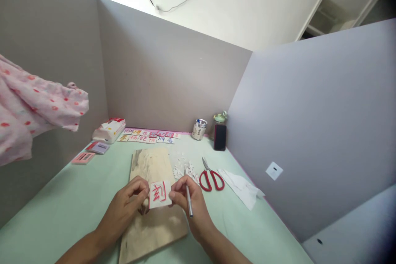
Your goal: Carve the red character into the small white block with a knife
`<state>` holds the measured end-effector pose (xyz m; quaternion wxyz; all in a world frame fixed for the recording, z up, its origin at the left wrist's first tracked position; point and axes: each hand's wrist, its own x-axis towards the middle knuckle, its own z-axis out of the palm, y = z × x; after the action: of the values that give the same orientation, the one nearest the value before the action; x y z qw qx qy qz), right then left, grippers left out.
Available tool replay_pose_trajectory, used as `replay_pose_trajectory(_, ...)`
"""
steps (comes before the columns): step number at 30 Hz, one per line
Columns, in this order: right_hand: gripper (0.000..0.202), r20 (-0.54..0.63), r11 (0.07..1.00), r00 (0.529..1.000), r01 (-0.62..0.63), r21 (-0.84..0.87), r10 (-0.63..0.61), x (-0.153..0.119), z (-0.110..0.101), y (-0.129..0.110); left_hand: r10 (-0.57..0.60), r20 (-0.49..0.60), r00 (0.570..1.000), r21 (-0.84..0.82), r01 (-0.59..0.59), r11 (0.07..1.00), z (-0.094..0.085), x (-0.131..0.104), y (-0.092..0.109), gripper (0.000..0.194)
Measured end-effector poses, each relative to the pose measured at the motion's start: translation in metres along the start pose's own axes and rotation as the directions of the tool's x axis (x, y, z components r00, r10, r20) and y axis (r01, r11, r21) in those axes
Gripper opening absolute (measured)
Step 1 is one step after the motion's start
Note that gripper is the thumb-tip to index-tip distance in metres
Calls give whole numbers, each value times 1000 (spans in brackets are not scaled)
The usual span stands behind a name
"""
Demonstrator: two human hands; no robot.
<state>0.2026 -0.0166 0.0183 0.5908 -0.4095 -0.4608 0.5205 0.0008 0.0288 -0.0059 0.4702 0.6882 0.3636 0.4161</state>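
The left hand point(128, 198) and right hand point(193, 202) pinched the two sides of a small white card point(160, 194) with their fingers point(141, 185), over the wooden board point(153, 161) on the green bench point(77, 202), and the right hand also held a thin silver tool point(189, 202), near paper bits point(182, 169) and red scissors point(211, 180).

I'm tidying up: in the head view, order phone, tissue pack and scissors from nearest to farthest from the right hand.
1. Scissors: just right of the right hand.
2. Phone: farther back, right side.
3. Tissue pack: back left corner.
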Motion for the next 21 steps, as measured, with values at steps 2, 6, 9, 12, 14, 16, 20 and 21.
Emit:
replay_pose_trajectory(2,39,-9,1000,1000,-2,5,2,1,-1,0,-9,25,1000,0,9,1000,1,0,0,39)
replay_pose_trajectory(6,37,-29,1000,999,-13,15,13,3,-5,2,-14,61,998,6,13,1000,1,0,-1,33)
replay_pose_trajectory(9,36,-46,1000,999,-20,16,20,4,-8,4,-19,61,998,6,19,1000,-1,0,-3,34)
replay_pose_trajectory(12,37,-56,1000,998,-20,11,20,5,-9,5,-28,44,999,13,27,1000,-3,1,-4,33)
replay_pose_trajectory(14,37,-60,1000,998,-19,6,20,6,-10,5,-30,40,999,16,29,999,-4,2,-3,33)
replay_pose_trajectory(16,37,-62,1000,998,-22,0,22,6,-10,5,-32,52,998,12,31,999,-3,2,-3,33)
replay_pose_trajectory(20,36,-64,1000,997,-30,-4,29,7,-10,6,-29,84,996,10,28,1000,0,1,-1,34)
replay_pose_trajectory(21,36,-66,1000,997,-31,-3,31,7,-10,6,-28,91,995,11,27,1000,0,0,-1,35)
